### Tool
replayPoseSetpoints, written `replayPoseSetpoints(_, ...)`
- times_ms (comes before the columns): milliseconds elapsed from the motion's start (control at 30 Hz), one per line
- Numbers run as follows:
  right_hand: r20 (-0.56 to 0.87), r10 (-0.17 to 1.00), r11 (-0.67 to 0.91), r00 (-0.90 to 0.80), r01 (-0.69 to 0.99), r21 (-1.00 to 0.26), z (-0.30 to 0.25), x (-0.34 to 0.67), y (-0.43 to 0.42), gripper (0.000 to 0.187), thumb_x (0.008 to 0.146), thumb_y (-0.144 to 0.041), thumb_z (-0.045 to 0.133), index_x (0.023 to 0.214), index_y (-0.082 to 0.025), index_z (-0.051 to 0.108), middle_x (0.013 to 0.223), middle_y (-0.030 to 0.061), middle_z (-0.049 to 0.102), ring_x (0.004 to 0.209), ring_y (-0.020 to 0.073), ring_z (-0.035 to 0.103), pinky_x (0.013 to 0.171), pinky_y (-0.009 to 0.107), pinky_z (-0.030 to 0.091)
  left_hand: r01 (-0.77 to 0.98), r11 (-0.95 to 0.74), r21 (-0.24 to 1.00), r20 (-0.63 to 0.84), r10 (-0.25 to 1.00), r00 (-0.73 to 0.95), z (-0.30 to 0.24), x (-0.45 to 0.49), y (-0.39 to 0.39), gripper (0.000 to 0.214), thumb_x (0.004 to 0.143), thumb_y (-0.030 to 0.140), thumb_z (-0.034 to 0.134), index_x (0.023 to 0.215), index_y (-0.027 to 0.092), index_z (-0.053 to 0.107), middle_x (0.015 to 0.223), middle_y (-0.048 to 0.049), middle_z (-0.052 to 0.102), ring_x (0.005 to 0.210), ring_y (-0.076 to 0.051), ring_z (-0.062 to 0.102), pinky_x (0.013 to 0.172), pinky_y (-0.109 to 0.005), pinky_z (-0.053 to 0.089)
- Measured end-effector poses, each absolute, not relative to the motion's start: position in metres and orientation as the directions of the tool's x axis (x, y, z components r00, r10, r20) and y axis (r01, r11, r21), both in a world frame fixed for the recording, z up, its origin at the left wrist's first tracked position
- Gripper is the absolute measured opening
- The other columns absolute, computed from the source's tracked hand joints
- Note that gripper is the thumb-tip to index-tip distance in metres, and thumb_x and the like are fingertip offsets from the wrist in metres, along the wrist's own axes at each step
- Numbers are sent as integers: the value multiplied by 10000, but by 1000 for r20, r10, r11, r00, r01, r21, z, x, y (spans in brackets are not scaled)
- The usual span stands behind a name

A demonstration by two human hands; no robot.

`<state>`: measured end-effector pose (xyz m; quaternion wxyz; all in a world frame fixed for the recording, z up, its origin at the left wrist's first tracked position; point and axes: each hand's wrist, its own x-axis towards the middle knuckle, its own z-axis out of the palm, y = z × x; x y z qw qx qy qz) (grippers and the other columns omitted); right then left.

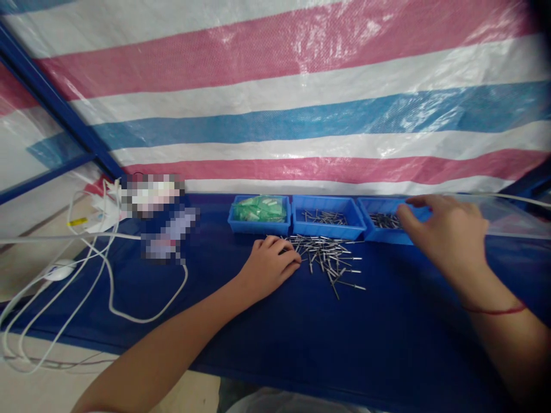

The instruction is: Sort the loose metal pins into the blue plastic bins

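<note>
A loose pile of thin silver blind rivets (325, 252) lies on the dark blue tabletop. At the pile's left edge rests my left hand (272, 265), palm down, its fingers bent and a little apart by the nearest rivets. My right hand (447, 232) hovers over the right blue bin (381, 235), thumb and fingers apart; I see nothing between them, though the far fingertips are hidden. Inside that bin are darker rivets (385, 221). More rivets (325, 217) lie in the middle blue bin (329, 231), just behind the pile.
A left blue bin (258, 228) holds a green plastic bag (260, 209). White cables (112, 287) tangle across the table's left side, near blurred-out items (172, 232). Behind stands a striped plastic sheet (301, 126), and clear plastic (516, 215) lies at the right.
</note>
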<state>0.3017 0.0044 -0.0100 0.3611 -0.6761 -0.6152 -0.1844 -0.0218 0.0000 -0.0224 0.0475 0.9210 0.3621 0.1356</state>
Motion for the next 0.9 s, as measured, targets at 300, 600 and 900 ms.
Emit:
replayPoseSetpoints(300, 625, 727, 517, -284, 825, -227, -13, 222, -14, 119, 857, -271, 555, 822, -207, 649, 879, 69, 692, 854, 251, 605, 800, 412, 446, 659, -746, 95, 227, 661, 715, -20, -20, 0, 176, 940, 322, 506, 978, 226, 649, 992, -24, 630, 933, -180, 485, 786, -338, 299)
replayPoseSetpoints(600, 440, 716, 677, -542, 693, -248, -28, 191, -27, 120, 871, -228, 544, 850, -206, 660, 855, 62, 663, 858, 211, 572, 789, 378, 441, 613, -788, -50, 224, 590, 776, -26, -20, 5, 158, 950, 293, 482, 936, 190, 602, 967, -28, 616, 923, -191, 484, 772, -342, 290)
replayPoseSetpoints(900, 419, 700, 701, -579, 669, -246, -27, 182, -33, 114, 868, -206, 545, 905, -205, 652, 843, 57, 652, 876, 209, 566, 802, 374, 439, 659, -749, -65, 203, 637, 744, -16, -24, 2, 234, 942, 373, 476, 1038, 188, 581, 1006, -49, 602, 923, -202, 509, 741, -334, 314)
